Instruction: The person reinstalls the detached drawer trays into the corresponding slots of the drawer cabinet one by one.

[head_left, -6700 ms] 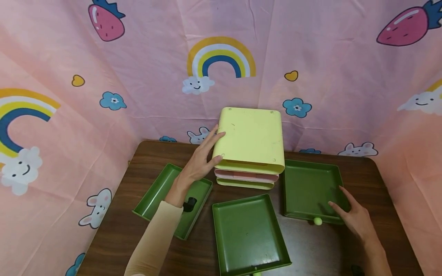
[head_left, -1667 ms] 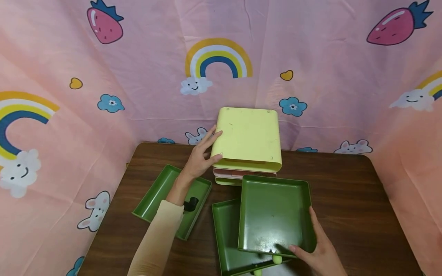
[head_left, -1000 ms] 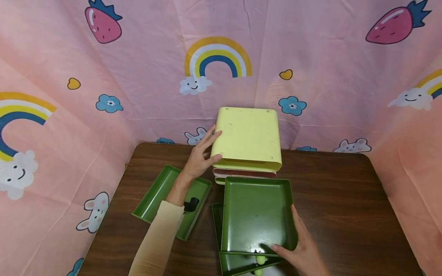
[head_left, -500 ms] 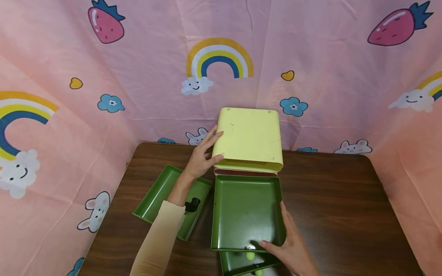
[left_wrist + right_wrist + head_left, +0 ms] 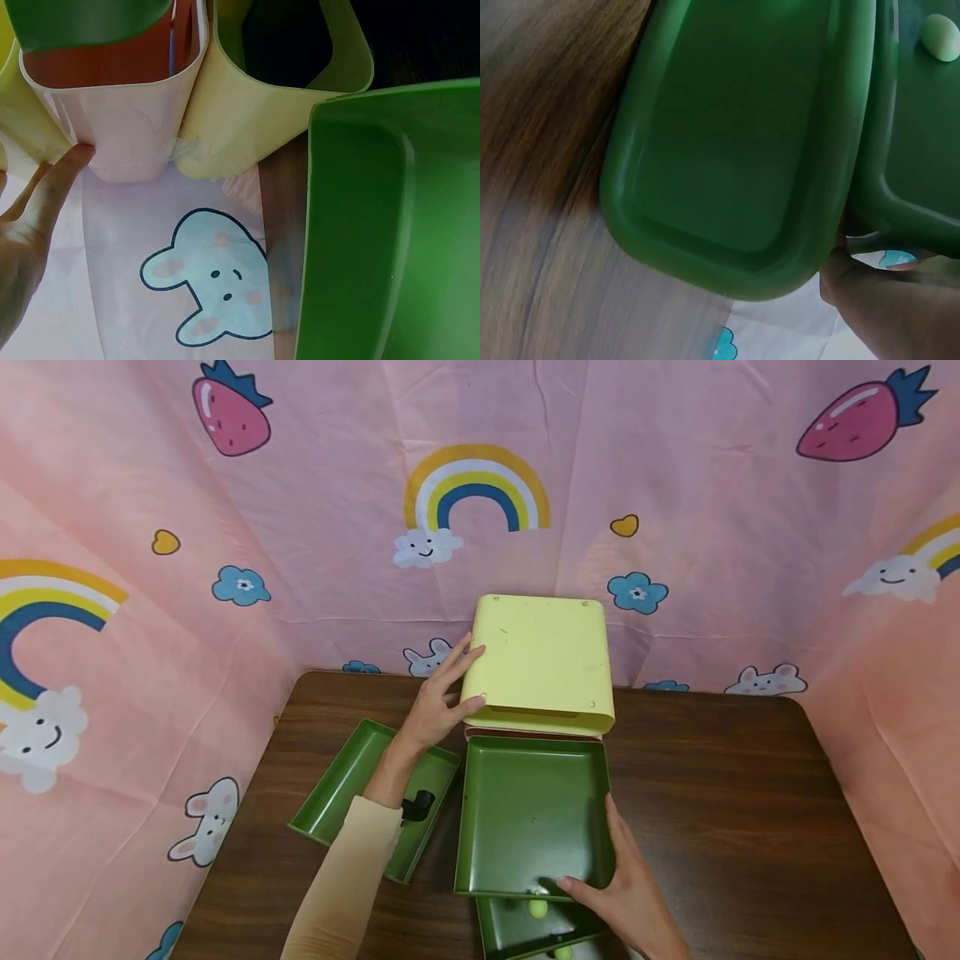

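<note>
My right hand grips a square green drawer by its front right corner, thumb over the front rim near the pale green knob. The drawer is held level before a stacked drawer cabinet, yellow on top. In the left wrist view, the drawer's back end is at the mouth of the pink compartment. My left hand rests on the cabinet's left side, fingers spread and thumb at the top's front corner. The drawer hides the lowest compartment in the head view.
A second green drawer lies on the table partly under the held one. Another green drawer lies at the left, partly behind my left forearm, near a small black object. Patterned pink curtain surrounds the brown table.
My right hand has lifted the drawer from the right side of the table and carried it left, then slightly forward to the cabinet. My left hand has stayed on the cabinet.
</note>
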Action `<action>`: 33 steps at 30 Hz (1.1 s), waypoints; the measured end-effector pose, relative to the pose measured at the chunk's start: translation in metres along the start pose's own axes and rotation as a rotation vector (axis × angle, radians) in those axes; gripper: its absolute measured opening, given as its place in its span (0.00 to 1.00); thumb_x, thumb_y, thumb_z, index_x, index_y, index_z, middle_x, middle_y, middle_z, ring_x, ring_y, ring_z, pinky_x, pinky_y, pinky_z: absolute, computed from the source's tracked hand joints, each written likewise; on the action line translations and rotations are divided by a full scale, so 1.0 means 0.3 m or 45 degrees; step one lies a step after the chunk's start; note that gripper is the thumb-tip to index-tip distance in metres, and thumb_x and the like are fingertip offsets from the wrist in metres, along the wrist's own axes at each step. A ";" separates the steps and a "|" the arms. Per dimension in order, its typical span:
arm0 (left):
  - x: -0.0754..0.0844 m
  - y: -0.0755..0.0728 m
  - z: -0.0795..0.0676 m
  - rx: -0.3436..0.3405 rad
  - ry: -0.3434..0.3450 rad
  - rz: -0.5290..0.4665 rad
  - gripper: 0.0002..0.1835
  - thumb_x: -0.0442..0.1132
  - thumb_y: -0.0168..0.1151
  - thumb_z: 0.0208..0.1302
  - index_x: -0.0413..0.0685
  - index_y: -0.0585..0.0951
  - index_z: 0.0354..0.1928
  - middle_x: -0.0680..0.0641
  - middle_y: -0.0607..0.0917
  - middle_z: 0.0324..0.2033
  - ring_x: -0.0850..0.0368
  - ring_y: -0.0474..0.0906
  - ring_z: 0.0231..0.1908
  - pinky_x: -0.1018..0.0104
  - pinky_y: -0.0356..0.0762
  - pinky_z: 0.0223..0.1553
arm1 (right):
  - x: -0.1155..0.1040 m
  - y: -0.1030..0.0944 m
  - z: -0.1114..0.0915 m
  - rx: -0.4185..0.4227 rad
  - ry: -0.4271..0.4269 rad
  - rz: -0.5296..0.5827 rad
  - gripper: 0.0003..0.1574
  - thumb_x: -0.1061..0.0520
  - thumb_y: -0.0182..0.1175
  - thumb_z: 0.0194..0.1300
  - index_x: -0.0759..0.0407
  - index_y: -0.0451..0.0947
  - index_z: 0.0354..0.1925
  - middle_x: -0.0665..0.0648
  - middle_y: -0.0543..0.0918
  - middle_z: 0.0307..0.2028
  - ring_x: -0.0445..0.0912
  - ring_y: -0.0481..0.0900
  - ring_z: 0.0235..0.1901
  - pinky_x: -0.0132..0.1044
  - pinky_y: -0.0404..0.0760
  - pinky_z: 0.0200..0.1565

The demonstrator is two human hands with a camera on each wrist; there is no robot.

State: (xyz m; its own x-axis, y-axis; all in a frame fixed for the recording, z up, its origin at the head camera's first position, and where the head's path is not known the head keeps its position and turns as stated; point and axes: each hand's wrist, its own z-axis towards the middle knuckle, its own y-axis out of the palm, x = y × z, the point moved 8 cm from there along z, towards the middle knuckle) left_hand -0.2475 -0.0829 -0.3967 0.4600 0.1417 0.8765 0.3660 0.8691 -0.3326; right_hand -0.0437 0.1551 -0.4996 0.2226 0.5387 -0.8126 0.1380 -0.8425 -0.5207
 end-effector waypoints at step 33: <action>-0.009 0.001 -0.007 -0.082 -0.094 0.022 0.39 0.47 0.62 0.71 0.46 0.58 0.77 0.43 0.43 0.78 0.43 0.50 0.75 0.43 0.78 0.51 | -0.031 -0.008 0.083 -0.047 -0.164 0.154 0.84 0.43 0.82 0.43 0.44 0.34 0.80 0.64 0.43 0.78 0.64 0.43 0.74 0.72 0.54 0.63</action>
State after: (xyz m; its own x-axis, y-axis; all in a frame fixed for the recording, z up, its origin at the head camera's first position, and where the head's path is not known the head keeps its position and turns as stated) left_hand -0.2469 -0.0842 -0.4000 0.4067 0.1931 0.8929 0.4108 0.8343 -0.3675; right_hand -0.0700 0.1522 -0.4974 0.1145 0.4271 -0.8969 0.1535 -0.8996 -0.4088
